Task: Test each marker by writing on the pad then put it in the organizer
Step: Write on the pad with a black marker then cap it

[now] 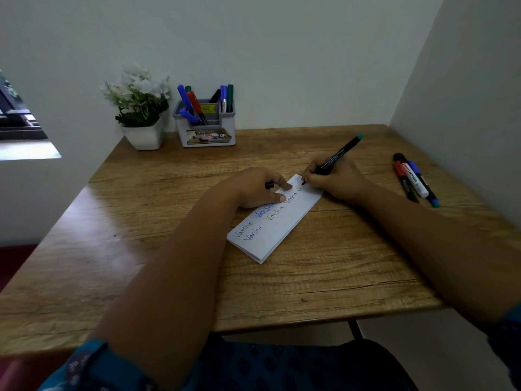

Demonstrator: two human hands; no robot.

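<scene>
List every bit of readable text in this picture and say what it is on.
"Varsha", handwritten several times, plus an unfinished "Va": on the pad.
"WHITE BOARD": on the white marker at the table's right; its brand is blurred.
"OP..." on the organizer front label; the rest and its yellow sticker are unreadable.

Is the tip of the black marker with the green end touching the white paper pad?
Touching. In the head view the black marker, held by the right hand, has its tip on the white pad beside fresh letters.

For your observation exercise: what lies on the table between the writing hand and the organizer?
In the head view, only bare wooden table between right hand and organizer.
</scene>
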